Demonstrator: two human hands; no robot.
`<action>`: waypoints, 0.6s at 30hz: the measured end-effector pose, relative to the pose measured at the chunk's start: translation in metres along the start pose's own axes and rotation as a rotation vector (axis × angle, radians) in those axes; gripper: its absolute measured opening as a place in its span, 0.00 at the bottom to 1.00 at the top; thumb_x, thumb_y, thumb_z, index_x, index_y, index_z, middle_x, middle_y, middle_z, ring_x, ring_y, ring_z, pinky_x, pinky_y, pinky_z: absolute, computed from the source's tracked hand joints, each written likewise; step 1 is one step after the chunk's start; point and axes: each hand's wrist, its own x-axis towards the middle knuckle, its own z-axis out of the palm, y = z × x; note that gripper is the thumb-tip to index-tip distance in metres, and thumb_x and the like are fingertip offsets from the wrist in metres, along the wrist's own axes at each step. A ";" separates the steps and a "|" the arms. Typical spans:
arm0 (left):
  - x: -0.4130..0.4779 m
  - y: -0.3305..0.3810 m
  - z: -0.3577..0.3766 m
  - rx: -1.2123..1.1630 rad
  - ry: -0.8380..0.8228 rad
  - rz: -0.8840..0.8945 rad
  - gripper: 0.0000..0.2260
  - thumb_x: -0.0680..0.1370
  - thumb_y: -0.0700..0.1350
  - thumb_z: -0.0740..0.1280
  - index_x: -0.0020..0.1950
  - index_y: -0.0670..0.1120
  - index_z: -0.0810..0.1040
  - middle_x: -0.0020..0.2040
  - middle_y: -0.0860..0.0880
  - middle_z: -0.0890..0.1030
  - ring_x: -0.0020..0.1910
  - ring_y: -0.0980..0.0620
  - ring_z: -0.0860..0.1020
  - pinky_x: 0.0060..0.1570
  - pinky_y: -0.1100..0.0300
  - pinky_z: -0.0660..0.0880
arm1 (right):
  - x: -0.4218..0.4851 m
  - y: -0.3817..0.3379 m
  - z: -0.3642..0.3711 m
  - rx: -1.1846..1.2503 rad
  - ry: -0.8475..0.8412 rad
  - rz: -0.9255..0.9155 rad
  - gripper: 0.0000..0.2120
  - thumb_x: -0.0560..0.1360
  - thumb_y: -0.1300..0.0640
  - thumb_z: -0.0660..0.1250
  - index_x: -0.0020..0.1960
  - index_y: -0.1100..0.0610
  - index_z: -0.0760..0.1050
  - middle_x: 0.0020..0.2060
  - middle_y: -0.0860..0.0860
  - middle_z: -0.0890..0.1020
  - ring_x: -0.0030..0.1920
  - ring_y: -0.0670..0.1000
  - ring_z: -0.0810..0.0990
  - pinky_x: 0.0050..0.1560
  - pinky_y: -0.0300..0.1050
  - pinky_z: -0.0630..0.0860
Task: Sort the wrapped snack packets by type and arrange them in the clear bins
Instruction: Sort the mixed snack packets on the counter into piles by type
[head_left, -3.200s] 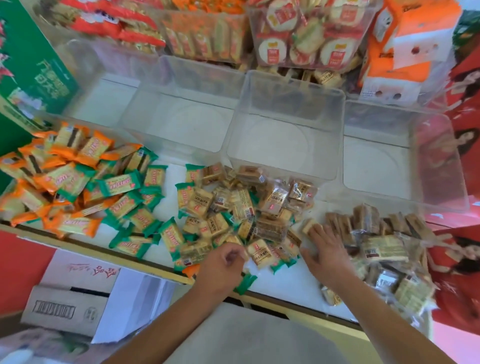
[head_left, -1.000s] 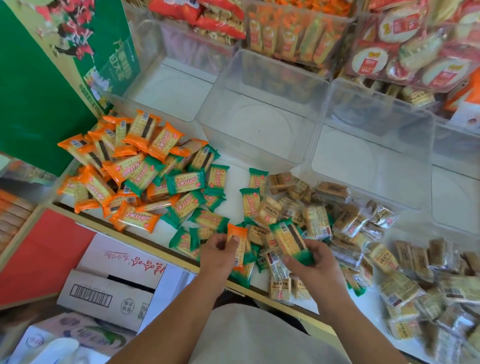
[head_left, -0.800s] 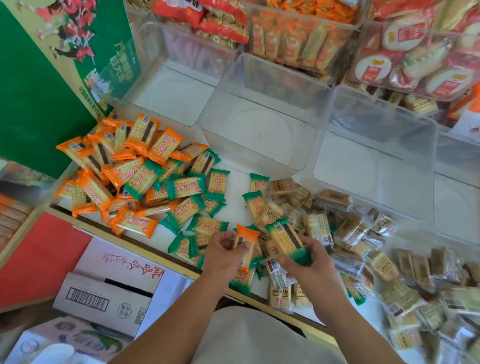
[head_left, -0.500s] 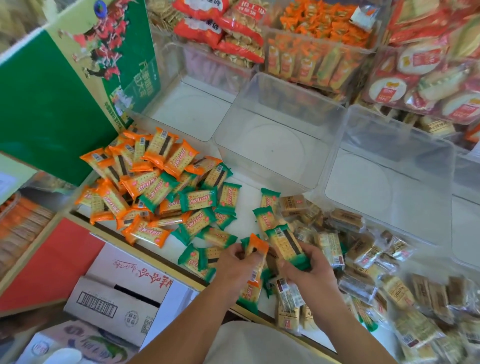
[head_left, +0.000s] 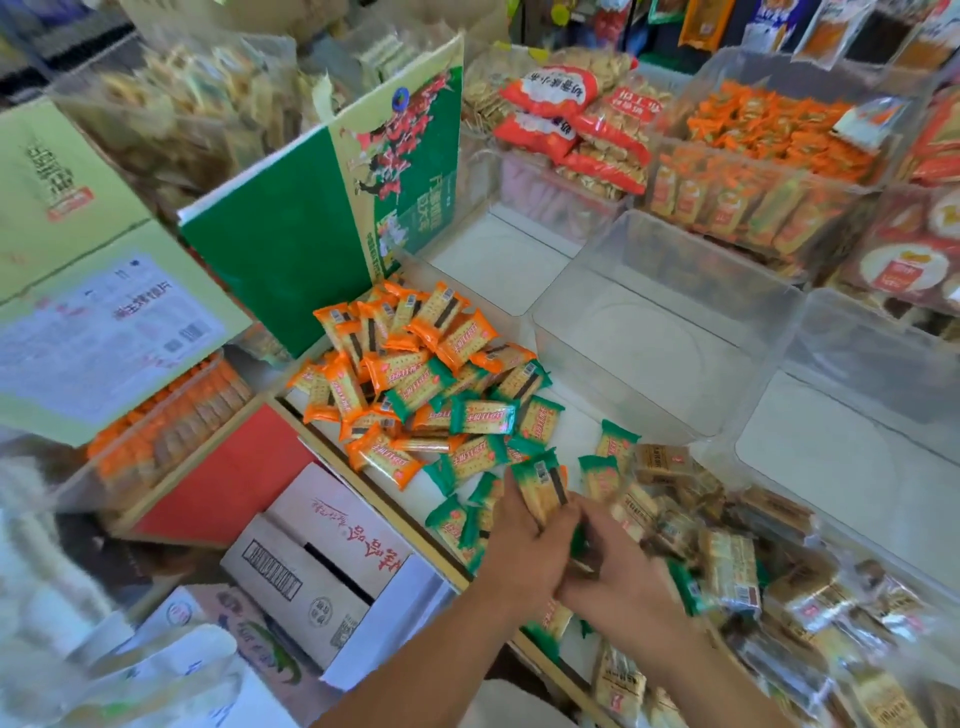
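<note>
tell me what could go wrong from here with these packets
One green packet lies right at the shelf edge; a forearm sweep could knock it towards the cardboard box below. Orange packets and green packets overlap in one pile, so a quick grab may mix types. The left hand grips the held packet by its lower end only; it could slip.

You are looking at a small shop under bright, even light. The white counter (head_left: 579, 421) in front of you has a pale wooden edge, with a red panel (head_left: 223, 478) below it. A tall green carton (head_left: 280, 260) stands upright at its left end, and a pale green carton (head_left: 78, 291) sits further left. Below the edge lies an opened cardboard box (head_left: 322, 561). Behind, red cracker bags (head_left: 566, 119) are piled up, and hanging packets (head_left: 826, 31) line the top right.
</note>
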 end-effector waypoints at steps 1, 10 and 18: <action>0.011 -0.005 -0.003 0.026 -0.008 -0.002 0.30 0.74 0.63 0.68 0.74 0.63 0.65 0.66 0.51 0.78 0.66 0.50 0.78 0.65 0.47 0.77 | 0.004 0.001 -0.002 0.014 -0.025 0.013 0.33 0.72 0.72 0.69 0.65 0.40 0.72 0.53 0.39 0.84 0.57 0.38 0.82 0.52 0.37 0.80; 0.118 0.060 -0.079 0.219 0.069 0.054 0.17 0.76 0.57 0.74 0.59 0.51 0.75 0.49 0.56 0.80 0.49 0.53 0.80 0.50 0.56 0.77 | 0.070 -0.020 0.017 0.113 0.297 0.149 0.09 0.76 0.45 0.69 0.56 0.37 0.79 0.50 0.38 0.85 0.50 0.42 0.84 0.58 0.54 0.81; 0.142 0.059 -0.097 0.661 0.269 0.445 0.30 0.78 0.51 0.71 0.77 0.47 0.67 0.77 0.45 0.64 0.76 0.41 0.61 0.74 0.43 0.62 | 0.083 -0.015 0.012 0.128 0.462 0.197 0.08 0.80 0.49 0.68 0.59 0.43 0.79 0.52 0.40 0.84 0.49 0.41 0.82 0.47 0.36 0.76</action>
